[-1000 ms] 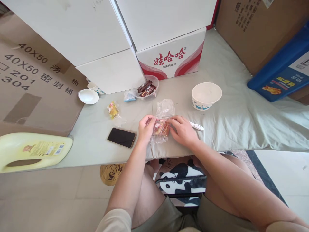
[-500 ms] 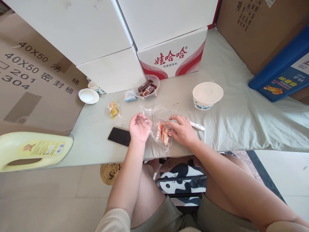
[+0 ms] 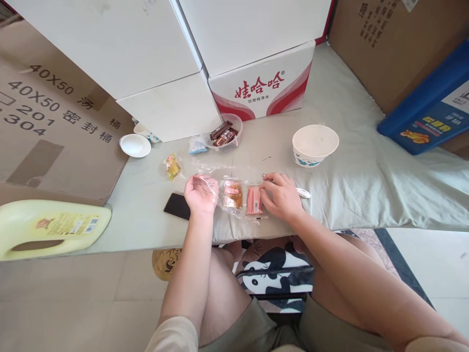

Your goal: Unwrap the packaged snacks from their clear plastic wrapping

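A clear plastic bag (image 3: 208, 170) spreads over the cloth, and my left hand (image 3: 201, 193), palm up with curled fingers, grips its left side. Inside the bag lies an orange-and-pink wrapped snack (image 3: 233, 193). Just right of it is a pink snack packet (image 3: 253, 201) with a barcode, lying flat. My right hand (image 3: 280, 195) has its bent fingertips at the packet's right edge; the thumb is partly hidden. A white slim tool (image 3: 303, 193) pokes out from behind that hand. Part of a black phone (image 3: 178, 205) shows beside my left wrist.
Behind stand a clear bowl (image 3: 238, 139) of brown-wrapped bars, a blue packet (image 3: 198, 145) and a yellow-wrapped snack (image 3: 172, 166). A paper bowl (image 3: 315, 144) is at right. White boxes (image 3: 264, 83) line the back. A yellow jug (image 3: 54, 227) and blue container (image 3: 421, 117) flank the sides.
My left hand has shifted left with the bag. The wrapped snacks have come apart: one lies left in the bag, the pink packet lies right by my right hand.
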{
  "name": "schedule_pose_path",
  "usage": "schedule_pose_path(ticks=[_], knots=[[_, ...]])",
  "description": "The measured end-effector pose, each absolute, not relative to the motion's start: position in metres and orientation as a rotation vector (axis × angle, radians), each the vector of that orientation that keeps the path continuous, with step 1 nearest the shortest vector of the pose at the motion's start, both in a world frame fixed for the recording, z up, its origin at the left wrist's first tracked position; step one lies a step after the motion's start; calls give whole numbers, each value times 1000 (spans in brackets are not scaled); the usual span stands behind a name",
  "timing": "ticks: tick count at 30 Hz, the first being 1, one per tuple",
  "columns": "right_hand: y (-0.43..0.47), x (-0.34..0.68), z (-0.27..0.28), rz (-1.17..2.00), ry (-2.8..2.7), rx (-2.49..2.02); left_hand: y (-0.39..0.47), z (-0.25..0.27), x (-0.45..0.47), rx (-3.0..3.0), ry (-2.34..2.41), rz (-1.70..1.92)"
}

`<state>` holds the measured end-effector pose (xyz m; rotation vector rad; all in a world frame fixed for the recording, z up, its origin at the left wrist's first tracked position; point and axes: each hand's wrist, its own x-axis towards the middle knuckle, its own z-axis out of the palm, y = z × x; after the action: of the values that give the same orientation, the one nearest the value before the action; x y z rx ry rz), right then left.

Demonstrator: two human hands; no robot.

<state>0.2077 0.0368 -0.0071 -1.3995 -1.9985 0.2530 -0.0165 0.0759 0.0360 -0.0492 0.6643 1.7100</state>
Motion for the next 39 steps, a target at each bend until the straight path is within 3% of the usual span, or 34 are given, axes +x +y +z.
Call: schedule_pose_path(ticks=[17, 39], knots=[[36, 203, -15, 532, -2161, -1295, 69, 40, -1, 92, 753, 1626], [36, 200, -15, 537, -2035, -1211, 69, 36, 1, 133, 747, 1537]])
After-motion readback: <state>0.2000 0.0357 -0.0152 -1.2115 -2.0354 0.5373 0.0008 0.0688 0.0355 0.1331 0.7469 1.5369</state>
